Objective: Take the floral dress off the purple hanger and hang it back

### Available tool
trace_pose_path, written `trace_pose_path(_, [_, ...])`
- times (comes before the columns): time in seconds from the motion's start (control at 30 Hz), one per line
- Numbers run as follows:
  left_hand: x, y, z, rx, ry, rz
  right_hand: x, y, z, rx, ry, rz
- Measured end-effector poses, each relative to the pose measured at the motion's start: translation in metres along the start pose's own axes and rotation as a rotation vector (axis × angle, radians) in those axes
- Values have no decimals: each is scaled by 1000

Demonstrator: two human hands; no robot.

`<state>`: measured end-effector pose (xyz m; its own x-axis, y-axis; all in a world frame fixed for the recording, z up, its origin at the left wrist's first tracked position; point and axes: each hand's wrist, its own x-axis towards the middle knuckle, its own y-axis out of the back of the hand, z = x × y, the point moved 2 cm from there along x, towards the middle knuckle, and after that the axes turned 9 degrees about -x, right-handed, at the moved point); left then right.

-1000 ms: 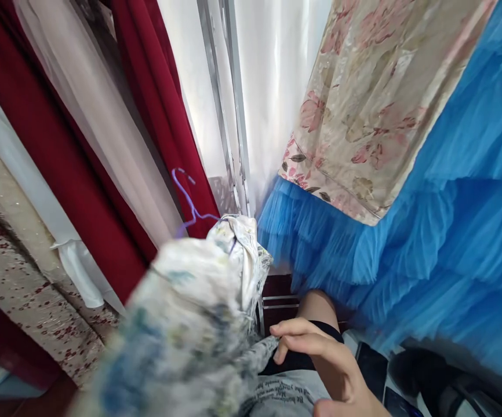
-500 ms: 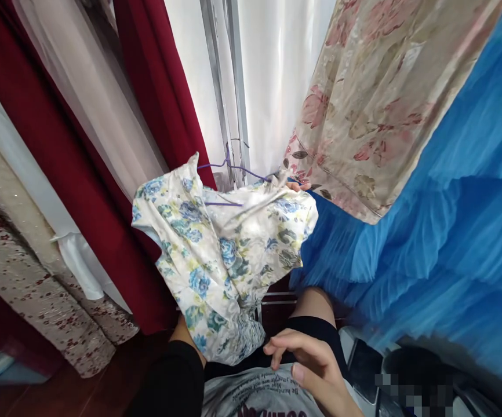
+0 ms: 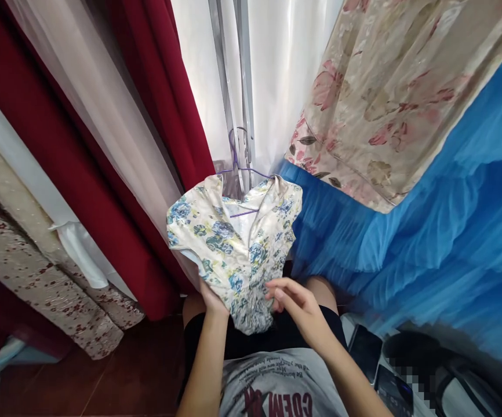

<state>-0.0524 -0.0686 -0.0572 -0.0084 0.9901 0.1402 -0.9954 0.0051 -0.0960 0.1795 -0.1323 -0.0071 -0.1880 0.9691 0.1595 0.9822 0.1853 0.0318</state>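
A small white garment with blue flowers (image 3: 236, 246) hangs on a thin purple hanger (image 3: 239, 168), whose hook rises in front of a metal window frame. My left hand (image 3: 213, 301) grips the garment's lower left edge from behind, with the fingers mostly hidden in the cloth. My right hand (image 3: 294, 304) is at the garment's lower right hem, its fingers spread and slightly curled, touching the cloth without closing on it.
Dark red curtains (image 3: 51, 145) and sheer white fabric hang at the left. A blue tulle dress (image 3: 429, 249) and a beige floral dress (image 3: 385, 92) hang at the right. A patterned roll of fabric (image 3: 29, 266) leans at the lower left. Dark objects lie at the lower right.
The floral garment has moved up and away and now hangs straighter on its hanger. My left hand shifted from the hanger to the lower edge, and my right hand rose to the hem.
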Motion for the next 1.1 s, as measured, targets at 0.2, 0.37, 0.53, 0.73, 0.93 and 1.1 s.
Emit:
trace_pose_path(0.2, [7,-26,18,-521,58,284,91,-18,21,-309,14,119])
trace_pose_path(0.37, [2,-33,17,-478,51,310,121,-26,25,-442,114,53])
trace_pose_path(0.53, [-4,-35,17,-453,51,288,122,-29,26,-305,56,34])
trace_pose_path(0.73, [10,-5,9,-496,51,513,107,-19,22,-32,-12,-9])
trace_pose_path(0.93, [-2,10,3,14,-423,792,77,-16,22,47,-83,55])
trace_pose_path(1.1, [-13,-56,4,123,-385,243,68,-31,19,24,-32,71])
